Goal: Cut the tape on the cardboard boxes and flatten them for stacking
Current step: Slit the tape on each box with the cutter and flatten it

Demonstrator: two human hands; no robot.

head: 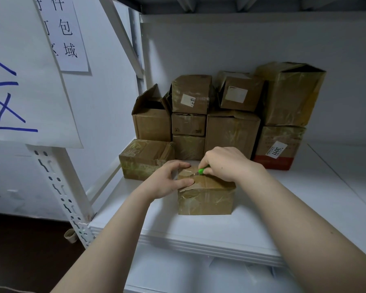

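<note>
Stack of taped boxes sits at back of the white shelf, w/ one low box just left-behind the work spot; paper signs hang on rack upright at left. Small taped box lies near shelf front, betw. both hands. Left hand grips its top-left corner — thumb on top. Right hand clenches a green cutter, tip touching the top tape.
</note>
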